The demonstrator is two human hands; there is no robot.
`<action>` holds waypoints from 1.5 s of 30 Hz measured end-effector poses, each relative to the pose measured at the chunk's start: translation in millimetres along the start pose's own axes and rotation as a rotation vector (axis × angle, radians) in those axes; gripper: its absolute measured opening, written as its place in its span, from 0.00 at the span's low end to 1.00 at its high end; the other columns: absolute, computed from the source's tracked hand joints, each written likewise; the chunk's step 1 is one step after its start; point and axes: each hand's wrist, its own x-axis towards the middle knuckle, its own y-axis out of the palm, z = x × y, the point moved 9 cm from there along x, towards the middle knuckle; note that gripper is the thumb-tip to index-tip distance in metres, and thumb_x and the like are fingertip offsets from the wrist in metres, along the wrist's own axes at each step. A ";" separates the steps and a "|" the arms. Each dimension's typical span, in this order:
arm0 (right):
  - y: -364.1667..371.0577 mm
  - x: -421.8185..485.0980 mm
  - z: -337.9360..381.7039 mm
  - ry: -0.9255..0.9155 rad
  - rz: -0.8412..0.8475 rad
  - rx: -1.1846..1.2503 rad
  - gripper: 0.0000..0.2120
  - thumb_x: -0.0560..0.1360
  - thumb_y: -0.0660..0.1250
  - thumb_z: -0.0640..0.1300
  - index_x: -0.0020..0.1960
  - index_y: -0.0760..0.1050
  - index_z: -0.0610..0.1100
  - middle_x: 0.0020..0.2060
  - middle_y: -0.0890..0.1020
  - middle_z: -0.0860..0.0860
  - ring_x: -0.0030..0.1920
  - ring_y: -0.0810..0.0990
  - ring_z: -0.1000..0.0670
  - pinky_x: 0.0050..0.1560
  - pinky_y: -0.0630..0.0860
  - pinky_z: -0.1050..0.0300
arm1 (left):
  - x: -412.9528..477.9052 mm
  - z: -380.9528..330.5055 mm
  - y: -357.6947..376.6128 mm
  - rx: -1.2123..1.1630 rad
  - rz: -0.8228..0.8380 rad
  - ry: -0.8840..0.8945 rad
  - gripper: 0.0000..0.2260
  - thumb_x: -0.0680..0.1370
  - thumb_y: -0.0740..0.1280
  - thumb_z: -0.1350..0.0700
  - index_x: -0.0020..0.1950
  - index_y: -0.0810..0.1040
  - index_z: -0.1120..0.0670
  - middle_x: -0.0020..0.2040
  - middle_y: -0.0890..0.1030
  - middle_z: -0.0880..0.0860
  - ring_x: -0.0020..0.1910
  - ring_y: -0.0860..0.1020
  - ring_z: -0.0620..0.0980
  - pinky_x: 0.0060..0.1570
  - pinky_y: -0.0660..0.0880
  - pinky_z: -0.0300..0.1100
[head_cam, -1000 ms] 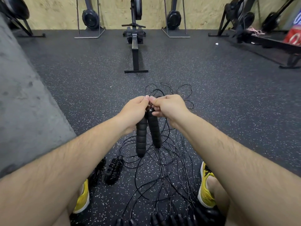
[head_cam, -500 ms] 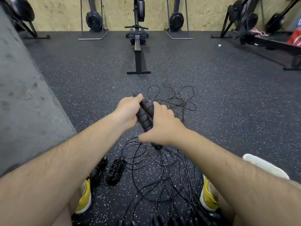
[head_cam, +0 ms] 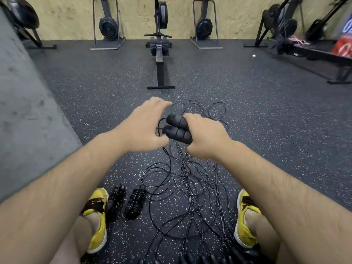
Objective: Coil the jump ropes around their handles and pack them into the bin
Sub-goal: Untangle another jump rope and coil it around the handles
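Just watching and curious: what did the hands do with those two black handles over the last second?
The right hand took both handles in its grip and swung them from hanging down to lying sideways. The left hand let go and spreads open beside them. The loose cord on the floor and two coiled ropes by the left shoe stayed put.

The speckled dark floor (head_cam: 266, 115) carries a tangle of loose ropes (head_cam: 181, 189) and 2 coiled jump ropes (head_cam: 134, 202).
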 end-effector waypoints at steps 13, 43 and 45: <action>-8.6 -23.4 -52.1 0.474 -0.461 0.865 0.44 0.66 0.79 0.52 0.74 0.60 0.47 0.57 0.74 0.52 0.59 0.74 0.50 0.62 0.73 0.52 | 10.5 11.8 -29.4 0.101 -0.239 -0.190 0.23 0.70 0.71 0.45 0.62 0.70 0.49 0.54 0.77 0.53 0.53 0.77 0.59 0.49 0.77 0.52; -14.6 0.5 -4.1 0.167 0.037 0.758 0.17 0.74 0.69 0.63 0.45 0.82 0.49 0.28 0.77 0.59 0.27 0.72 0.62 0.34 0.68 0.62 | -11.4 32.0 -31.8 0.512 -0.185 -0.047 0.36 0.64 0.73 0.31 0.64 0.74 0.51 0.49 0.77 0.55 0.44 0.78 0.61 0.44 0.73 0.52; -13.6 0.6 -4.5 0.164 0.019 0.705 0.15 0.73 0.70 0.62 0.43 0.80 0.50 0.28 0.76 0.58 0.29 0.72 0.59 0.36 0.69 0.59 | -13.2 32.7 -26.0 0.479 -0.158 -0.066 0.39 0.63 0.71 0.27 0.64 0.74 0.51 0.49 0.78 0.54 0.44 0.79 0.61 0.44 0.75 0.52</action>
